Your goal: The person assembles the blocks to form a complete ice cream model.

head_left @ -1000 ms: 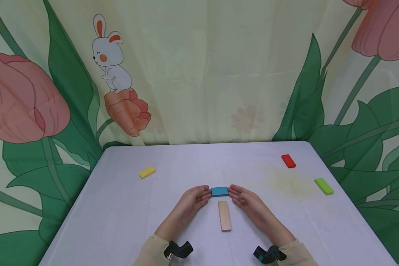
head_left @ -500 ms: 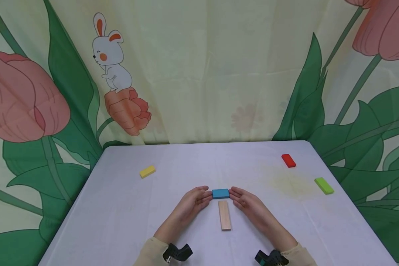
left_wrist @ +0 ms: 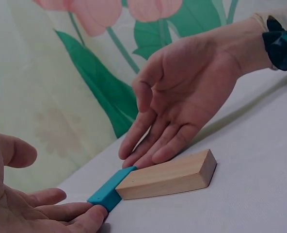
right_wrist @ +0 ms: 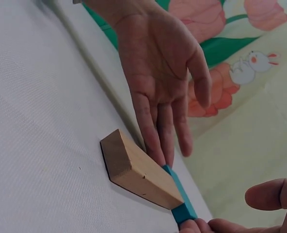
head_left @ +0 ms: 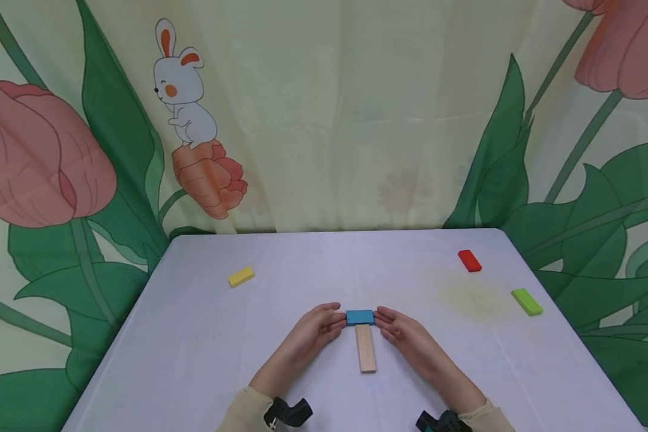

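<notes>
A blue block (head_left: 359,318) lies crosswise on the table at the far end of a plain wooden block (head_left: 365,350), and the two touch in both wrist views. My left hand (head_left: 314,331) has its straight fingertips against the blue block's left end. At the right end, the fingertips of my right hand (head_left: 407,337) touch it in the same way. Both palms face inward, thumbs raised off the block. In the left wrist view the wooden block (left_wrist: 167,175) lies flat, its long side pointing away from the blue block (left_wrist: 111,187).
On the white table (head_left: 194,336), a yellow block (head_left: 240,277) lies at the far left. A red block (head_left: 470,261) and a green block (head_left: 527,302) lie toward the right edge. Behind the table hangs a curtain (head_left: 329,120) printed with tulips and a rabbit.
Between my fingertips the blue block has slid slightly toward me, closing the gap to the wooden block. Both hands moved along with it; the yellow, red and green blocks stayed put.
</notes>
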### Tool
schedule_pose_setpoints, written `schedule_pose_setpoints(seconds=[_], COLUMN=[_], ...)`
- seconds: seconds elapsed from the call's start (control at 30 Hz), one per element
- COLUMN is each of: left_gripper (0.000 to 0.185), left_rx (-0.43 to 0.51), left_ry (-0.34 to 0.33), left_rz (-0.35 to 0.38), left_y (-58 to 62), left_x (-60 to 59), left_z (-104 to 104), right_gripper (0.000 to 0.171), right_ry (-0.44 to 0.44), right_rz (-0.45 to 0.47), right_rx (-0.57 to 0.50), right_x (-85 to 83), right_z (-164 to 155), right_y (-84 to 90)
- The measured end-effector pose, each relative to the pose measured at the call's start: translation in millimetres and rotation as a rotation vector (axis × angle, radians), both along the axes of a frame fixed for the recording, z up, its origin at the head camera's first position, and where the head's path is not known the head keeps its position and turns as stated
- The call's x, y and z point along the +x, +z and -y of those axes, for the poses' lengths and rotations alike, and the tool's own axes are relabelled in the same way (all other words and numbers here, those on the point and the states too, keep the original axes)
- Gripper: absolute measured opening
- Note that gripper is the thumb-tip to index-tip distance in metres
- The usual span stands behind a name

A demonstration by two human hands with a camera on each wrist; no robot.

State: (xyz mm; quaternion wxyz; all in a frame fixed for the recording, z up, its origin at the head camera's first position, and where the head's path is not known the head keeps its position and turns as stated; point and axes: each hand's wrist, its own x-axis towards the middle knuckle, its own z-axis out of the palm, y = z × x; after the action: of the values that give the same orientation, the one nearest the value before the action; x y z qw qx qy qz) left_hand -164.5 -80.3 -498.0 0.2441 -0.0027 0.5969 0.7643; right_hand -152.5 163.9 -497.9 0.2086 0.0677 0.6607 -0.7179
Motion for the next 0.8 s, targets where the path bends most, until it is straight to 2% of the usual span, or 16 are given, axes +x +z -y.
schedule_pose_setpoints(seconds=[0.27, 0.5, 0.57, 0.63, 0.73, 0.8], left_gripper=[0.051, 0.05, 0.05, 0.049, 0.049, 0.053], left_rx=[-0.006, -0.056, -0.144, -0.295, -0.612, -0.816], left_ry=[-0.01, -0.014, -0.022, -0.031, -0.058, -0.104], left_rz=[0.014, -0.008, -0.065, -0.167, -0.39, -0.554], left_y=[0.4, 2.2, 2.7, 2.8, 3.4, 4.0], left_x=[3.8, 5.9, 7.9, 10.9, 17.6, 22.4], left_z=[-1.7, -3.8, -6.0, -9.8, -16.8, -21.4], right_gripper=[0.058, 0.058, 0.058, 0.058, 0.057, 0.057], right_ry=[-0.011, -0.012, -0.018, -0.022, -0.035, -0.031], right_rz=[0.014, 0.012, 0.014, 0.013, 0.017, 0.012], right_rx=[0.014, 0.018, 0.019, 0.021, 0.025, 0.028], right_x=[1.5, 2.4, 2.8, 3.1, 3.8, 4.3], right_z=[0.7, 1.1, 1.5, 1.8, 2.0, 1.4], right_y=[1.5, 2.1, 1.6, 1.2, 1.0, 0.9])
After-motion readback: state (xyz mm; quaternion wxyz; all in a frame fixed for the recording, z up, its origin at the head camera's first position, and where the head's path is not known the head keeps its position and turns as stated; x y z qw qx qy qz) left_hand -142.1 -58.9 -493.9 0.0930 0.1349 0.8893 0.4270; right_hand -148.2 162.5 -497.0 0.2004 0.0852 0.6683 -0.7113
